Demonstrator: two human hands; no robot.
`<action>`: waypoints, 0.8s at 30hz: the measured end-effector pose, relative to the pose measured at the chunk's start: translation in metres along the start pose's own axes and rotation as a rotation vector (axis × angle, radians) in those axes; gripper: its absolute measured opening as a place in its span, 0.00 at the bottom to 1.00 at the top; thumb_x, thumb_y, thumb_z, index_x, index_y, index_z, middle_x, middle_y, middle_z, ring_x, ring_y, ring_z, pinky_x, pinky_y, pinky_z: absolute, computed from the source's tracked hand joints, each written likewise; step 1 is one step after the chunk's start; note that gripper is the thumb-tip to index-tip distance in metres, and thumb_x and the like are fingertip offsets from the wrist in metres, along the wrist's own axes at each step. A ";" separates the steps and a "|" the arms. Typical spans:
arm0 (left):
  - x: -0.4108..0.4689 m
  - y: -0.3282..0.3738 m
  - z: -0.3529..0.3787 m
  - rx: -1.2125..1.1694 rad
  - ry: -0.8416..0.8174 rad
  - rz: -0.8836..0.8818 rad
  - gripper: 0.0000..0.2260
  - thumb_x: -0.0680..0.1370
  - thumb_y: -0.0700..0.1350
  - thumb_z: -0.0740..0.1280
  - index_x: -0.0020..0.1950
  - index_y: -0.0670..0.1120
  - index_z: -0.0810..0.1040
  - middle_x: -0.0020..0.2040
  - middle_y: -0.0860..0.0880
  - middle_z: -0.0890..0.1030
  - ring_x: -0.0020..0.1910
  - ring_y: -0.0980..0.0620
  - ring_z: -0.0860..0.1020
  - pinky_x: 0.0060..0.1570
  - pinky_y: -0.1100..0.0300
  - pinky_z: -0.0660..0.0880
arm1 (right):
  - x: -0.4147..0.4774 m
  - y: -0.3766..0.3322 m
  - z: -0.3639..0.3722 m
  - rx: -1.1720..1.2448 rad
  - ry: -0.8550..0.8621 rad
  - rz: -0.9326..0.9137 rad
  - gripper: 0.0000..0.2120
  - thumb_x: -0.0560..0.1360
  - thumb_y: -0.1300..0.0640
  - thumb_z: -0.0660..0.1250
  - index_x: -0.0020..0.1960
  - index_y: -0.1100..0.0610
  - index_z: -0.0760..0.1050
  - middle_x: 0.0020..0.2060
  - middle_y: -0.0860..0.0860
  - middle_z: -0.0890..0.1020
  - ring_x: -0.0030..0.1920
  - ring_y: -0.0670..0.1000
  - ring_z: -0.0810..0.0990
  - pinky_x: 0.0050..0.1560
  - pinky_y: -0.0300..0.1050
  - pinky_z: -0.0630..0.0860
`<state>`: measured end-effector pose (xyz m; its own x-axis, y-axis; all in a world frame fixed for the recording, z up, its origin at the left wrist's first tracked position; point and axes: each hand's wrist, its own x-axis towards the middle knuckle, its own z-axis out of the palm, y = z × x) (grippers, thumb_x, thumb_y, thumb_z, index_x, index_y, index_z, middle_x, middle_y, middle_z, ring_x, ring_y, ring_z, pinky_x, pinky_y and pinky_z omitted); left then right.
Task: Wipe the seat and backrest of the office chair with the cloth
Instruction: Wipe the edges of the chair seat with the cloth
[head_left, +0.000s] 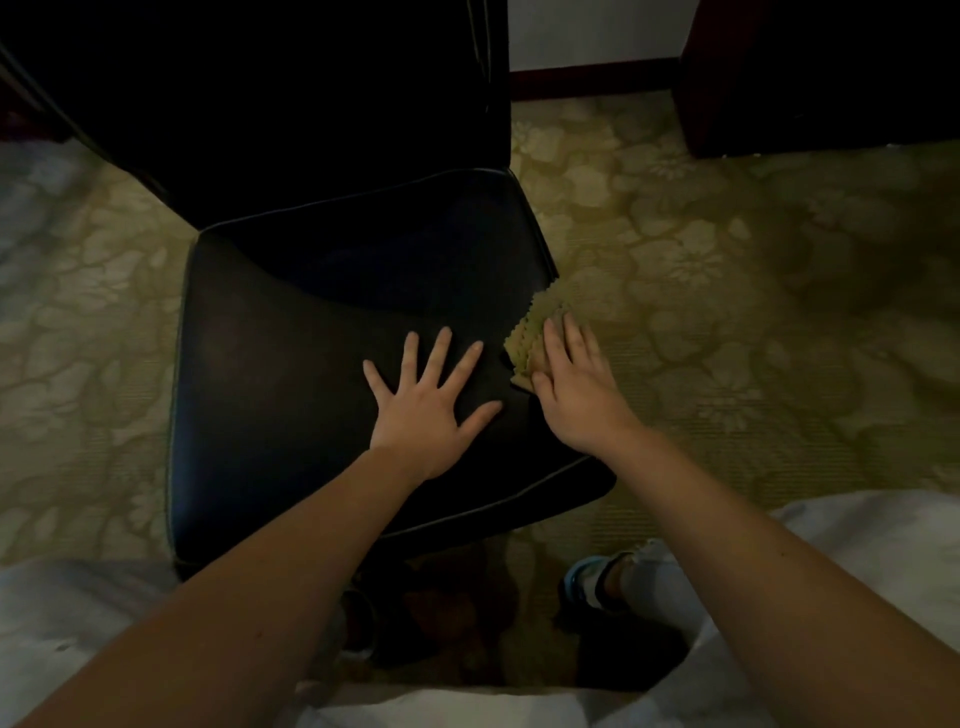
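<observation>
Now left hand (427, 410) spread flat on seat (270, 374), right hand (574, 387) flat, pressing cloth (535, 327) at seat's right edge.

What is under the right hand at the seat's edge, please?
A yellow-green cloth with zigzag edges lies under the right hand, at the right edge of the seat. The hand covers part of it.

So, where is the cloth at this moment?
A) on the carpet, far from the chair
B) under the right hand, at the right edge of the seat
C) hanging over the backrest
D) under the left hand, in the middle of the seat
B: the cloth lies under the flat fingers of the right hand at the right edge of the seat, while the left hand rests spread on the bare seat.
</observation>
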<state>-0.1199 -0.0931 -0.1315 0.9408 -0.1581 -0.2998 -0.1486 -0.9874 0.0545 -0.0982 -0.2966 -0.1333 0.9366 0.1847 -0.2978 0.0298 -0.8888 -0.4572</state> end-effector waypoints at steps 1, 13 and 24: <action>0.000 0.000 0.001 0.000 0.005 0.002 0.33 0.78 0.74 0.40 0.79 0.65 0.32 0.82 0.53 0.35 0.81 0.42 0.35 0.72 0.25 0.39 | -0.005 0.000 0.002 -0.017 0.006 -0.004 0.31 0.85 0.47 0.49 0.81 0.54 0.37 0.81 0.54 0.39 0.80 0.57 0.37 0.79 0.59 0.44; 0.000 0.003 0.004 0.015 0.053 -0.009 0.34 0.77 0.73 0.38 0.80 0.64 0.34 0.83 0.53 0.37 0.81 0.41 0.37 0.72 0.24 0.43 | 0.025 -0.007 -0.007 -0.094 -0.022 -0.049 0.31 0.85 0.48 0.50 0.82 0.54 0.40 0.81 0.53 0.40 0.80 0.57 0.37 0.78 0.57 0.39; 0.001 0.003 0.006 0.010 0.062 -0.008 0.34 0.75 0.74 0.35 0.79 0.64 0.33 0.83 0.52 0.37 0.81 0.41 0.37 0.72 0.24 0.43 | -0.025 0.011 0.011 -0.103 0.024 -0.052 0.32 0.84 0.46 0.50 0.81 0.56 0.39 0.81 0.56 0.42 0.80 0.59 0.41 0.78 0.61 0.49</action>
<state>-0.1215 -0.0964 -0.1377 0.9591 -0.1496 -0.2402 -0.1435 -0.9887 0.0427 -0.1252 -0.3063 -0.1398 0.9408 0.2229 -0.2555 0.1132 -0.9168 -0.3829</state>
